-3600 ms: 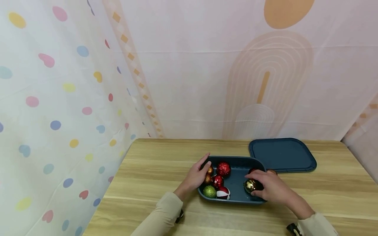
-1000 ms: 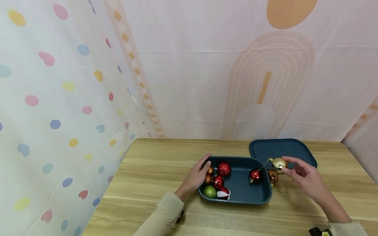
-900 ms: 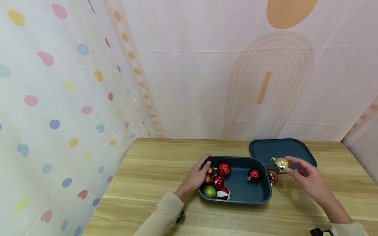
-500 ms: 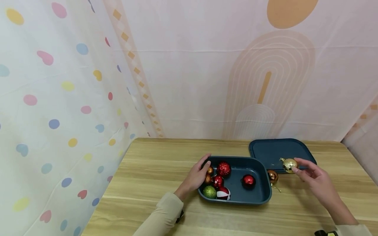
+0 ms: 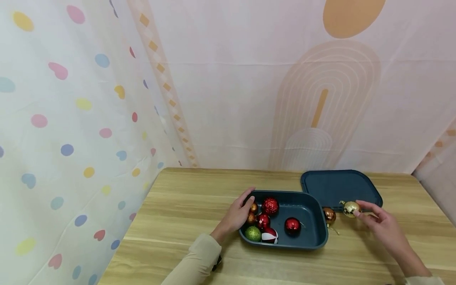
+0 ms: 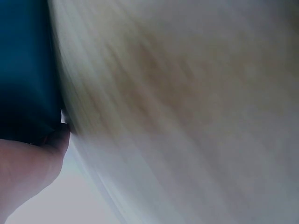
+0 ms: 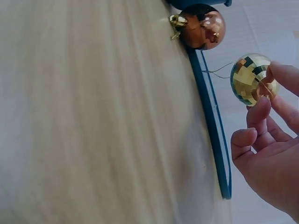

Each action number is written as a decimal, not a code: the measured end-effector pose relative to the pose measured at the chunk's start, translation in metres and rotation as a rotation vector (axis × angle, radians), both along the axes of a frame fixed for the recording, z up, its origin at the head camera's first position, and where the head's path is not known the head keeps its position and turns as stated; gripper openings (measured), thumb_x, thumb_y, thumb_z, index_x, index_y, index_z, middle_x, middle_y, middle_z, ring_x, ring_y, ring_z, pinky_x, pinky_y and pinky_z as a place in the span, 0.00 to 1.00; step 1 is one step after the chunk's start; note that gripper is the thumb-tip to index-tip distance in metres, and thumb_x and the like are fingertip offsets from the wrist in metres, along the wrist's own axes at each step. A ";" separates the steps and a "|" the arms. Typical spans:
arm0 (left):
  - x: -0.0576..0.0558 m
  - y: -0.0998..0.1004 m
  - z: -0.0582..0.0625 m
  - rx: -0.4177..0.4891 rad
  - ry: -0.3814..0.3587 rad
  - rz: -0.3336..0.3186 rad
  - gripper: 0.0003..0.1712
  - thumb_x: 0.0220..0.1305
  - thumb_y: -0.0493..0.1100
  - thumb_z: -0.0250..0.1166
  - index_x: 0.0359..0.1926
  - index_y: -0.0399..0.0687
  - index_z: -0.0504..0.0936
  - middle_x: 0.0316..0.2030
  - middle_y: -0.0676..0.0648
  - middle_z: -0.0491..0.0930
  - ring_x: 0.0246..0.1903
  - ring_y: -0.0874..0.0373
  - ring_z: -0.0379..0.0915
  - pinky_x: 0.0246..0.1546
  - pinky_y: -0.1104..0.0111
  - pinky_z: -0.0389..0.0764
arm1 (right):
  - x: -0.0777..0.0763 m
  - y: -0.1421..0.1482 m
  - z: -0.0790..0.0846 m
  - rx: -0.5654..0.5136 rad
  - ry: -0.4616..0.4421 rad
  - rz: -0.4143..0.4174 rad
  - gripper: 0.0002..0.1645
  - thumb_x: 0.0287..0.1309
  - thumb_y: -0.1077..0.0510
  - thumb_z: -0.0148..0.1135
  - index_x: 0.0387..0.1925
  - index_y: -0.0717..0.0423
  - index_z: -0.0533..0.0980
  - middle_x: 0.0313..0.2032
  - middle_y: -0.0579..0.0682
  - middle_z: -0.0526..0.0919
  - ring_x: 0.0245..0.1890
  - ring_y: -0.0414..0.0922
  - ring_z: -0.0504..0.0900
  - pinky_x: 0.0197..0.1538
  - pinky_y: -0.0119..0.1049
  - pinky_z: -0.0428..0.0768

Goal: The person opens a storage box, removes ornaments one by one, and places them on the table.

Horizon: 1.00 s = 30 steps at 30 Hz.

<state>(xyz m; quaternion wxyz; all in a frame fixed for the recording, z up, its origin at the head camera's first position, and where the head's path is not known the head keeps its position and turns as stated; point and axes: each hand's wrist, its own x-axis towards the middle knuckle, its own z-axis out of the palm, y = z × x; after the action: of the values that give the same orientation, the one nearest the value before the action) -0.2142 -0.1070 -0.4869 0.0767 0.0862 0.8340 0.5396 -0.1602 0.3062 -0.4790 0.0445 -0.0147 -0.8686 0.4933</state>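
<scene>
A dark blue box (image 5: 301,196) stands on the table, and my left hand (image 5: 231,217) grips its left end, thumb over the rim. Inside at that end are several Christmas baubles, including a glittery red bauble (image 5: 270,206), a green bauble (image 5: 253,233) and a red-and-white bauble (image 5: 269,235). A shiny red bauble (image 5: 292,226) lies apart, right of the box's middle. Beyond the box's right end, my right hand (image 5: 388,230) pinches a gold mirrored bauble (image 5: 350,208) between thumb and fingertips. Its string loop trails free in the right wrist view.
A flat dark blue lid (image 5: 340,188) lies on the table (image 5: 192,198) behind the box to the right. Against the box's right end sits a copper bauble (image 5: 329,216) with a gold cap. A patterned cloth wall (image 5: 228,118) rises behind the table.
My right hand has lifted the gold bauble out of the box and carried it right, past the copper bauble. The shiny red bauble rolled leftward inside the box. My left hand stayed put.
</scene>
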 end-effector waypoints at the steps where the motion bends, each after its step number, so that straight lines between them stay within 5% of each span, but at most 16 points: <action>1: 0.000 0.000 0.000 0.000 0.000 0.001 0.30 0.77 0.60 0.45 0.75 0.64 0.61 0.75 0.54 0.58 0.75 0.48 0.49 0.72 0.44 0.52 | 0.000 0.001 -0.002 0.001 -0.013 0.004 0.33 0.68 0.45 0.60 0.65 0.61 0.70 0.41 0.19 0.72 0.32 0.33 0.79 0.30 0.33 0.77; 16: 0.001 0.000 -0.001 0.007 -0.004 0.004 0.29 0.78 0.59 0.45 0.75 0.63 0.61 0.75 0.53 0.58 0.74 0.47 0.50 0.72 0.44 0.53 | -0.001 -0.001 -0.011 -0.030 -0.099 0.027 0.36 0.67 0.43 0.61 0.65 0.64 0.68 0.40 0.19 0.71 0.31 0.35 0.78 0.30 0.33 0.77; 30: 0.001 0.001 -0.001 0.006 -0.007 0.014 0.29 0.78 0.60 0.45 0.75 0.64 0.62 0.74 0.52 0.58 0.74 0.47 0.50 0.72 0.44 0.52 | -0.004 -0.004 -0.011 0.015 -0.123 0.039 0.38 0.67 0.43 0.60 0.67 0.65 0.67 0.54 0.48 0.75 0.36 0.31 0.79 0.35 0.32 0.80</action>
<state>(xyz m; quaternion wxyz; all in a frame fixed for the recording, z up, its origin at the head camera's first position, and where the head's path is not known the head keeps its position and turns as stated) -0.2129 -0.1060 -0.4877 0.0757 0.0785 0.8326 0.5430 -0.1644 0.3019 -0.4899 -0.0185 -0.0278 -0.8734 0.4858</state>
